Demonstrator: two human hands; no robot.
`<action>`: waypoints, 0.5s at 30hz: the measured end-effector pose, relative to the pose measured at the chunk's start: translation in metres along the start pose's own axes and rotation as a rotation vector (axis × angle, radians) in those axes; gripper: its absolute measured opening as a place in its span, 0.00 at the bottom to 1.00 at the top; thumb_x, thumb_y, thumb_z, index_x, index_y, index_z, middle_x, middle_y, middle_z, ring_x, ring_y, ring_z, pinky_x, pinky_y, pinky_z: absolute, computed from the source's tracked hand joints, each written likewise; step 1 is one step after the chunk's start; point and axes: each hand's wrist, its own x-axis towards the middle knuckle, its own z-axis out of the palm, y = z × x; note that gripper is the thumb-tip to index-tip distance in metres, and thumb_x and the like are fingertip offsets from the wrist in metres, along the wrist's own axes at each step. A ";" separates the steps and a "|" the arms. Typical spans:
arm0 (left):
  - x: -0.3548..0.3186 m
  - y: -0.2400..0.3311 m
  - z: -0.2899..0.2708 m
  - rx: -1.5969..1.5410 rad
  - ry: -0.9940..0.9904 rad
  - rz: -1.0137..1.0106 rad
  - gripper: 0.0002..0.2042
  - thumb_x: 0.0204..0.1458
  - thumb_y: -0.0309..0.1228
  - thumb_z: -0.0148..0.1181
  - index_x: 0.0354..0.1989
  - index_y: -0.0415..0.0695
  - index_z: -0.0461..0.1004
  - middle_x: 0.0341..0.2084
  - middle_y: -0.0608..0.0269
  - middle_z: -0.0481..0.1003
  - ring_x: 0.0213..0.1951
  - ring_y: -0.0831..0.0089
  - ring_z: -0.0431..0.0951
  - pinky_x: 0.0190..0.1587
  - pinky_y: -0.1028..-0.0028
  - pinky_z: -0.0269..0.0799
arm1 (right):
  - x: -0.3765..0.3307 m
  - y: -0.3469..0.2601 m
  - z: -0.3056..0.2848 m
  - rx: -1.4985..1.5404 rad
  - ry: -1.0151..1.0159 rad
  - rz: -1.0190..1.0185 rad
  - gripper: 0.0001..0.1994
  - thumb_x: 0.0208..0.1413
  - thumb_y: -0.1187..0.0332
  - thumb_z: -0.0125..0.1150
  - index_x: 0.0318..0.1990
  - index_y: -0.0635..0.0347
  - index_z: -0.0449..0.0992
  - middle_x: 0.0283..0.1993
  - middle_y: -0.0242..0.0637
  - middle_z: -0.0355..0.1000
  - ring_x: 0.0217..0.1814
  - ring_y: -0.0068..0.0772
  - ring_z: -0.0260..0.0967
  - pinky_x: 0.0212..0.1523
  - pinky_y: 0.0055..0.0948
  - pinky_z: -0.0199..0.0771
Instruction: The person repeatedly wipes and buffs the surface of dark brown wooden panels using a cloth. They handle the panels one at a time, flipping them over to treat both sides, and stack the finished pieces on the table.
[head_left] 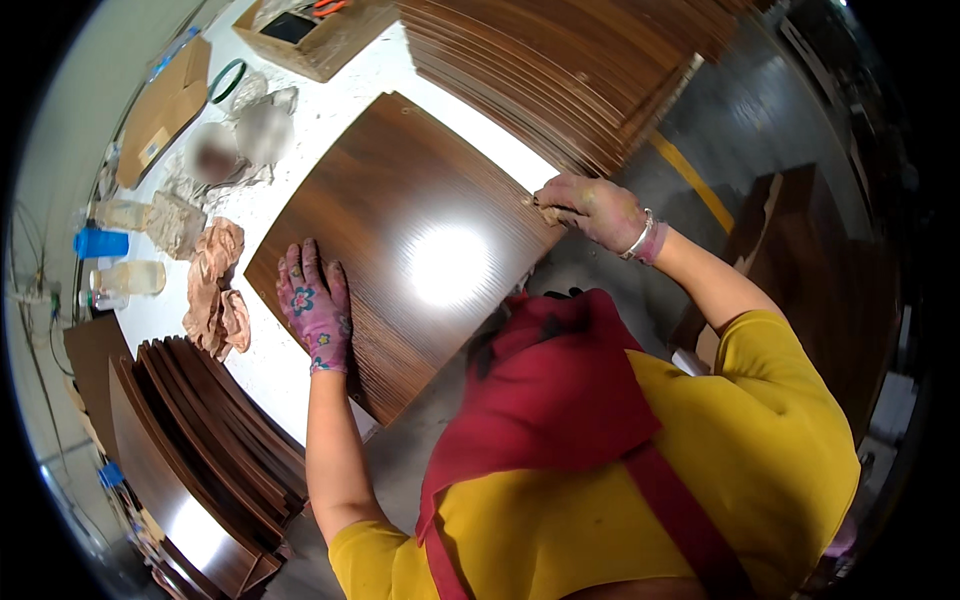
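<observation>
A dark brown wood-grain panel [400, 190] lies flat on the white table, with a bright patch of light reflected on its face. My left hand [315, 305], in a stained pink flowered glove, rests on the panel's left part with its fingers stretched out. At the panel's right corner is my right hand [602, 212], gloved too, with a bracelet at the wrist. Its fingers are closed on a small tan crumpled wad [549, 213], which looks like cloth and touches the panel's edge. The fingers partly hide the wad.
Stacked brown panels [540, 70] stand beyond on the table; more panels [200, 430] lean at the lower left. Along the left side are a peach rag [215, 285], a blue-capped container [102, 243], clear bottles [132, 278], a green tape roll [228, 81] and an open box [320, 50].
</observation>
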 end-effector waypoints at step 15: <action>-0.005 -0.005 0.008 -0.016 0.060 0.060 0.24 0.62 0.47 0.44 0.63 0.50 0.64 0.63 0.56 0.63 0.66 0.55 0.58 0.66 0.56 0.50 | -0.050 -0.017 0.071 -0.056 0.594 0.201 0.11 0.53 0.65 0.60 0.42 0.57 0.74 0.43 0.43 0.70 0.46 0.48 0.70 0.48 0.38 0.70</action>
